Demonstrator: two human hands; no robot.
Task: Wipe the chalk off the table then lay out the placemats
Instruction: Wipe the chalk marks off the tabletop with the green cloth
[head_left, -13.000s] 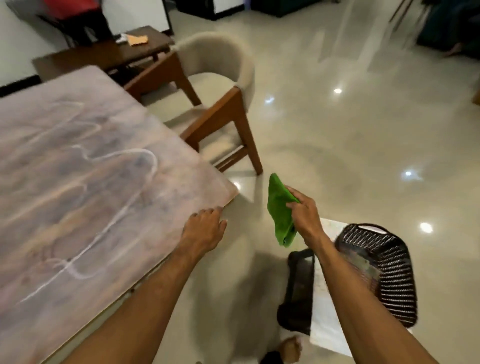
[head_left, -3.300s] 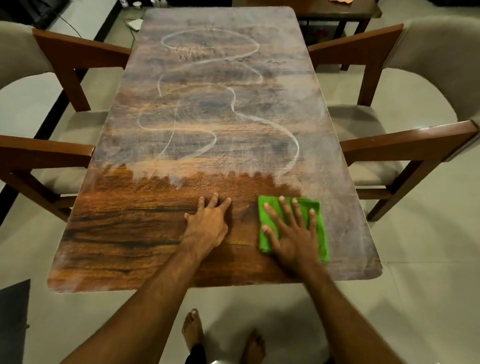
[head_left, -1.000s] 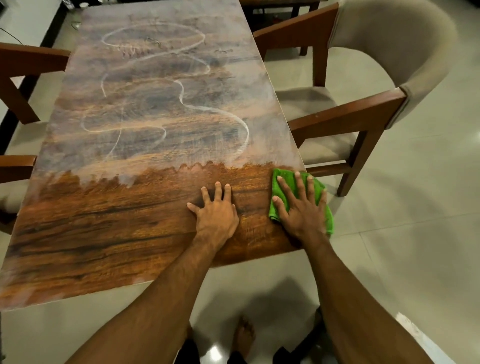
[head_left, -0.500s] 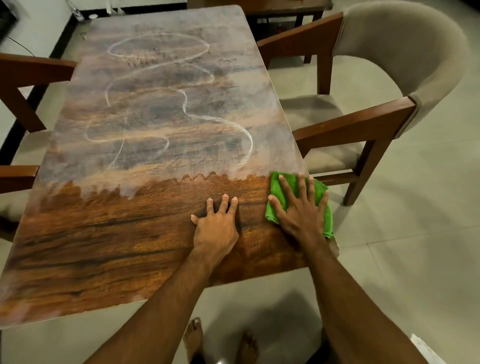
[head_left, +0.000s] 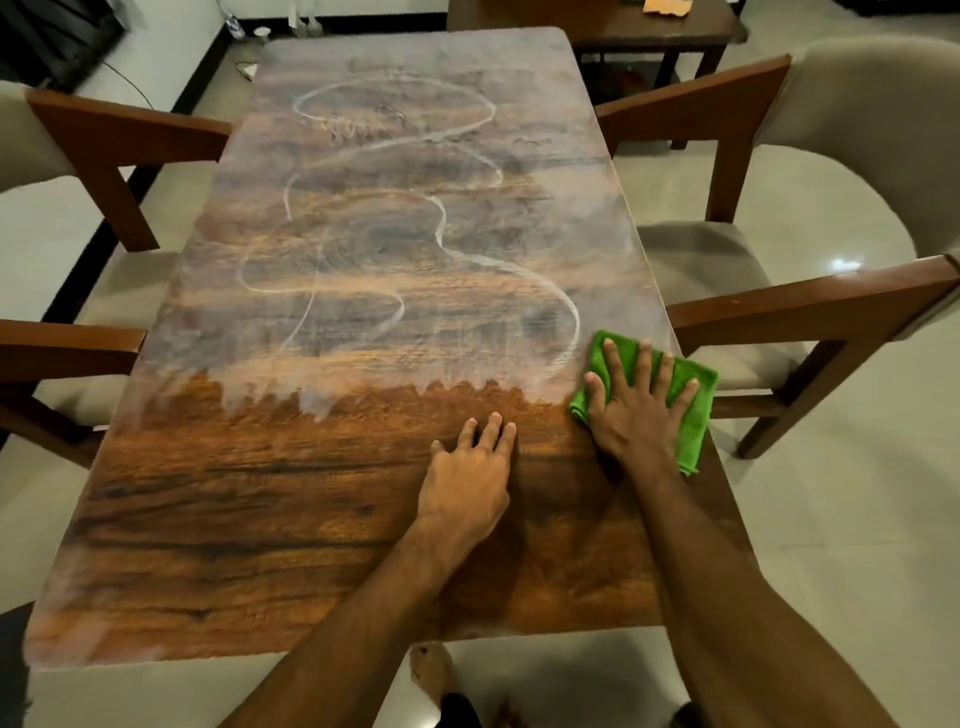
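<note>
Right hand (head_left: 636, 410) lies flat, fingers straight and spread, pressing a green cloth (head_left: 696, 431) onto the table (head_left: 311, 519) at its right edge. It grips nothing and only bears down through palm and fingers. The cloth's outer side seems to overhang the edge a little. Left hand (head_left: 467, 483) rests open on bare wood just beside it, fingers straight, apparently as a brace.

Wiping looks about a third done. The near band of the top shows clean, warm grain and ends in a scalloped border. Beyond that border chalk (head_left: 575, 322) covers the wood as a pale haze crossed by looping white lines, out to the far end. No placemats are in view.

To wipe well, I would keep the palm flat and the pressure even, sweep the full width, and overlap each pass with the scalloped border so no ridge of dust is left. The cloth probably needs turning to a fresh face once loaded, or it will smear. The bracing hand is best kept on cleaned wood.

The cloth looks soft and napped, folded to a rough rectangle. The top is a smooth, slick rectangle with rounded corners. Chairs (head_left: 810, 312) with wooden arms and beige padding stand close on both sides.
</note>
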